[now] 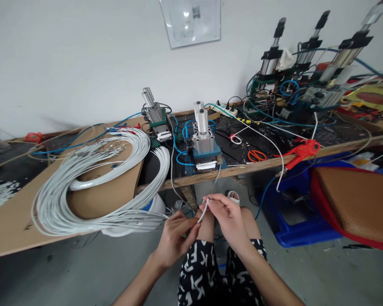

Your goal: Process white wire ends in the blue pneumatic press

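Above my knees, my left hand (179,233) pinches a white cable (203,212) between thumb and fingers. The fingers of my right hand (225,212) close on the upper end of that same cable, where a small dark tip shows. What exactly sits at the tip is too small to make out. To the left, a large coiled bundle of white cables (55,195) lies on a cardboard sheet (15,236), its strands reaching toward my left hand. Just beyond my hands, a small pneumatic press (204,142) stands at the bench's front edge.
A second press (156,117) stands behind left. Orange-handled scissors (257,156) and a red cutter (301,152) lie on the bench (236,170) to the right. Taller presses (270,63) stand at the back right. A blue stool (287,229) and a brown-cushioned seat (353,199) are at the right.
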The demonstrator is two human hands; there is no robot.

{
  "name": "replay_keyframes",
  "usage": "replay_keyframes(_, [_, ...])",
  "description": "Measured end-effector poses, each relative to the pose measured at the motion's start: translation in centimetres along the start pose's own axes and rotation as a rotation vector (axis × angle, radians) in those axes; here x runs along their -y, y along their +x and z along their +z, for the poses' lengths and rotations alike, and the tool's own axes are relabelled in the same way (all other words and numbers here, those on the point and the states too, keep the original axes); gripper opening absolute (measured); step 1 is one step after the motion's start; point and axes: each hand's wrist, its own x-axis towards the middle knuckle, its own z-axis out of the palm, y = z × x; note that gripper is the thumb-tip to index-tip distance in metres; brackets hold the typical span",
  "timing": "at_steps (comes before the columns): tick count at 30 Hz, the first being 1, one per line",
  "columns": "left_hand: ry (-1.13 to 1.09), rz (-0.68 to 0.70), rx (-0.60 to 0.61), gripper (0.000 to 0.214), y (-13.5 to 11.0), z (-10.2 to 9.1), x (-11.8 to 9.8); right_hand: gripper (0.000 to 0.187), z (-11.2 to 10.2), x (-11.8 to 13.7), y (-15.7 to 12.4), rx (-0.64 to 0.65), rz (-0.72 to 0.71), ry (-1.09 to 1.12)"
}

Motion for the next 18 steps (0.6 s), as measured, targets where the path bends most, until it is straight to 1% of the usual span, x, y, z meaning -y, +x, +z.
replay_keyframes(3, [0.013,-0.042,0.027,0.015,-0.3,0.2,0.2,0.028,-0.4,-0.7,0.6,0.007,0.019,-0.018])
replay_keyframes(5, [0.052,-0.101,0.094,0.020,-0.5,0.5,0.7,0.030,-1.1,-1.7,0.9,0.012,0.036,-0.021])
replay_keyframes(7, [0.108,-0.196,0.200,0.027,-0.8,1.0,1.7,0.032,-2.4,-3.1,1.0,0.021,0.061,-0.055])
replay_keyframes(9, [0.176,-0.328,0.348,0.033,-1.1,1.7,3.0,0.034,-4.3,-5.1,0.6,0.037,0.094,-0.143])
replay_keyframes(11, [0.236,-0.461,0.496,0.035,-1.4,2.6,4.5,0.039,-6.7,-7.5,0.0,0.048,0.120,-0.252])
replay_keyframes(12, [0.253,-0.505,0.541,0.035,-1.6,3.1,5.4,0.041,-8.1,-8.7,-0.3,0.051,0.132,-0.321])
replay_keyframes(13, [0.264,-0.536,0.563,0.033,-1.8,3.6,6.2,0.042,-9.4,-9.9,-0.6,0.047,0.133,-0.412])
replay_keyframes(15, [0.283,-0.581,0.574,0.028,-2.5,4.7,7.8,0.044,-12.0,-12.0,-1.1,0.017,0.080,-0.619])
replay_keyframes(18, [0.317,-0.634,0.560,0.024,-3.9,6.2,9.5,0.041,-15.1,-14.2,-1.6,-0.030,0.044,-0.759])
